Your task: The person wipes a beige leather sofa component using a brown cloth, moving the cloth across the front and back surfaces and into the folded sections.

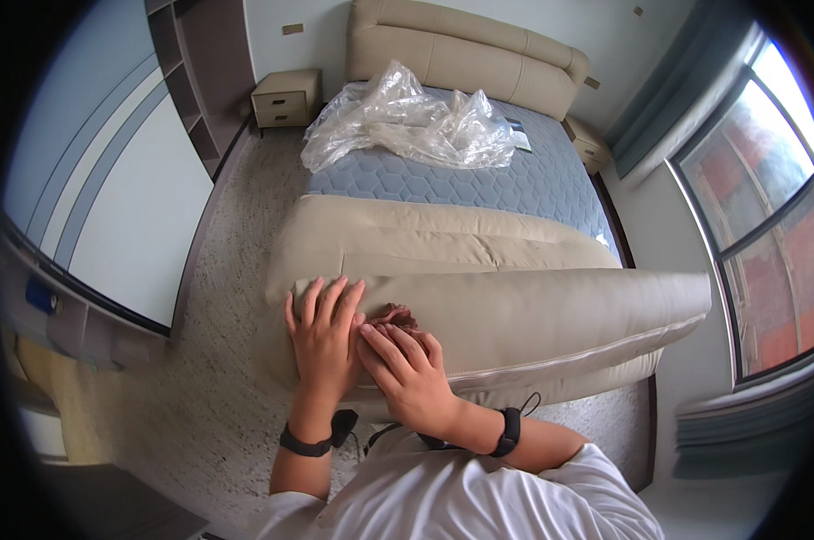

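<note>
A long beige upholstered cushion [548,310] lies across the foot of the bed, a zipper running along its near side. Flat on its left end rests my left hand [326,331], fingers spread, holding nothing. Just to the right, my right hand [403,371] presses a crumpled reddish-brown cloth [393,316] against the cushion's surface. Part of the cloth is hidden beneath my fingers. Beyond the cushion is a padded beige section [434,233] of the bed's foot end.
A blue quilted mattress [447,185] carries crumpled clear plastic sheeting [420,131]. Behind it rises a beige headboard [461,57]. Nightstands [286,101] flank the bed. A wardrobe with sliding doors [133,223] stands left; a window [751,202] is at right.
</note>
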`<state>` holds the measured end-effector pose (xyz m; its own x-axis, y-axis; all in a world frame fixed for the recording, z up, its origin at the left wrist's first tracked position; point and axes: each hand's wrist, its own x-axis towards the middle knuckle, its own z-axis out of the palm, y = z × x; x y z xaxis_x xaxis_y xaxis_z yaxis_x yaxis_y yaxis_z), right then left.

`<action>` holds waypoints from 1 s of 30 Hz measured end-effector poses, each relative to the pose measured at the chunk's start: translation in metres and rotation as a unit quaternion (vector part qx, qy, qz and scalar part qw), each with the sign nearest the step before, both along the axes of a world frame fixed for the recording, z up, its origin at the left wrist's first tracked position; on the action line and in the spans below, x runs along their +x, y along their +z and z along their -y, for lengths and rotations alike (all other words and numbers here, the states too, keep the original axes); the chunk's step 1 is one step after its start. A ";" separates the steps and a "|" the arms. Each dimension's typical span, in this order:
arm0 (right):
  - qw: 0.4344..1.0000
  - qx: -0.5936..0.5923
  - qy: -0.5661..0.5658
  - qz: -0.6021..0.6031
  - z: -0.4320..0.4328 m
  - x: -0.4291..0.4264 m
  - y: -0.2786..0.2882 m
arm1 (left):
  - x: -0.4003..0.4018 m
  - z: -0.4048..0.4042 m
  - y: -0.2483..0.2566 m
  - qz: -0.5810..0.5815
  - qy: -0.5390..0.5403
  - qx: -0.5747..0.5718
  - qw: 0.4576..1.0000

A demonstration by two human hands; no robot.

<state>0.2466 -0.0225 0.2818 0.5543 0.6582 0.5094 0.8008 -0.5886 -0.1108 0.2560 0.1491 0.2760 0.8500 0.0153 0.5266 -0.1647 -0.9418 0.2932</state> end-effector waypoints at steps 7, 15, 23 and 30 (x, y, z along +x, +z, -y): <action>1.000 -0.025 0.009 -0.004 0.026 0.009 0.007 | 0.002 0.000 -0.001 -0.010 -0.008 -0.026 1.000; 0.995 0.003 -0.090 0.041 0.181 0.032 0.002 | 0.013 0.010 -0.005 -0.027 -0.019 -0.016 0.999; 0.971 0.050 -0.211 0.100 0.376 0.067 -0.020 | 0.022 0.018 -0.002 -0.038 -0.013 0.009 0.999; 0.960 0.079 -0.239 0.126 0.561 0.116 -0.017 | 0.021 0.020 -0.012 -0.064 0.008 -0.014 0.998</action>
